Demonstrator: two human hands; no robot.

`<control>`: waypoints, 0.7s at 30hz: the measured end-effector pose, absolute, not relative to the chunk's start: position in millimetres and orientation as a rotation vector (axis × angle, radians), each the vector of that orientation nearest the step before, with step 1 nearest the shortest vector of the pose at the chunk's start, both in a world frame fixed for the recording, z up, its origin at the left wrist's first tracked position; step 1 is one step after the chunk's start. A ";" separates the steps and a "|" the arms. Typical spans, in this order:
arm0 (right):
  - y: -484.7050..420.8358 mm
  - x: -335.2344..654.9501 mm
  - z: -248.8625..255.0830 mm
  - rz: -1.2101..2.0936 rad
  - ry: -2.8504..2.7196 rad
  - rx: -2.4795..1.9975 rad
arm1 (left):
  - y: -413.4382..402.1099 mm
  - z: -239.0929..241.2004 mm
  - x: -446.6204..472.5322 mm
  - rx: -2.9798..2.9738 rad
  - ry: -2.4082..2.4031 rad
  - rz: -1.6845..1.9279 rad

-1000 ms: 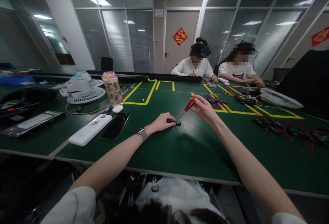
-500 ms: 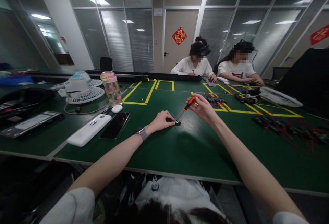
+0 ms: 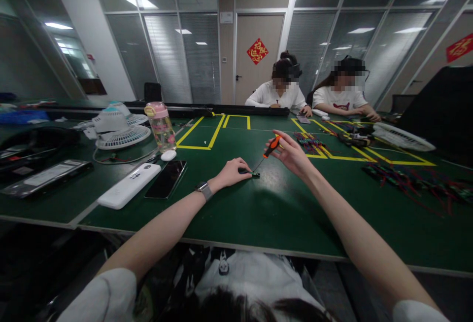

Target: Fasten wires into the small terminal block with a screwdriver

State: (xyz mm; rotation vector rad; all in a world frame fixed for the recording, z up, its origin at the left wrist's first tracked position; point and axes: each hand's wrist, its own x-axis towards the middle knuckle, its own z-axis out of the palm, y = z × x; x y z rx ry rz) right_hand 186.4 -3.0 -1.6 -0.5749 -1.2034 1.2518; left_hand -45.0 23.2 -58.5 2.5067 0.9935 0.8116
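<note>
My right hand (image 3: pixel 293 153) grips a screwdriver (image 3: pixel 272 147) by its orange and black handle. The thin shaft slants down to the left, and its tip meets a small green circuit board (image 3: pixel 255 174) on the table. My left hand (image 3: pixel 234 172), below a wrist with a watch (image 3: pixel 204 190), pinches the left end of that board between thumb and fingers. Some dark part shows under the left fingers, too small to make out. The board lies low on the green tabletop (image 3: pixel 236 213).
On the left are a black phone (image 3: pixel 166 179), a white power bank (image 3: pixel 129 186), a pink-lidded bottle (image 3: pixel 161 127) and a white fan (image 3: pixel 120 132). Wired boards (image 3: pixel 414 181) lie in a heap at right, beyond them a white fan-like part (image 3: pixel 404 137). Two people (image 3: pixel 281 90) sit across the table.
My right hand and the screwdriver handle have shifted slightly left, with the tip still at the board. My left hand keeps its pinch in nearly the same place.
</note>
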 end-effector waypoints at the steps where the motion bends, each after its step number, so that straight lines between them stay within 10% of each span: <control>1: -3.0 186.6 -1.4 1.254 -1.206 -0.568 | 22.9 -58.4 -45.1 2.509 0.992 0.814; 21: -0.2 186.0 -5.2 1.211 -1.175 -0.582 | 18.7 -53.9 -44.2 2.520 1.014 0.786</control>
